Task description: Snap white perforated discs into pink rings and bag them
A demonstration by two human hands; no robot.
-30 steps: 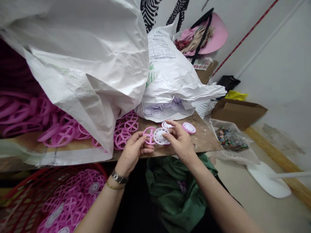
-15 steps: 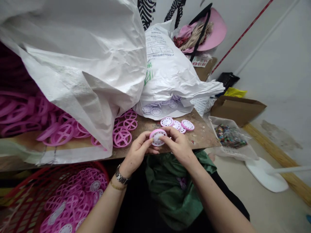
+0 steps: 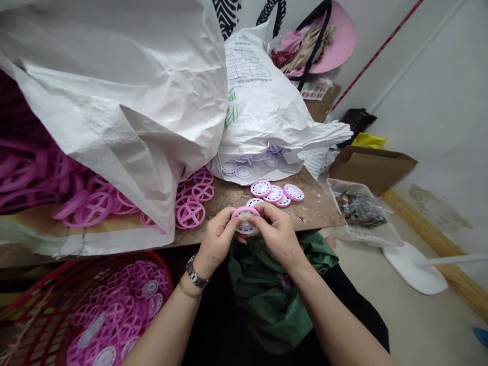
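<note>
Seating one part in another, as judged from the grip: the left hand (image 3: 215,236) and the right hand (image 3: 280,236) pinch a pink ring (image 3: 244,210) with a white disc (image 3: 246,227) set in it, near the front edge of the tabletop (image 3: 320,206), their fingers (image 3: 234,226) closed narrowly on opposite sides. Whether the disc lies flush cannot be told; the next move appears to call for even pressure around the rim, with pink-rimmed discs (image 3: 294,192) lying just beyond

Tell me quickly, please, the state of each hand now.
Left hand: closed, holding a pink-rimmed white disc.
Right hand: closed, holding the same disc from the other side.
</note>
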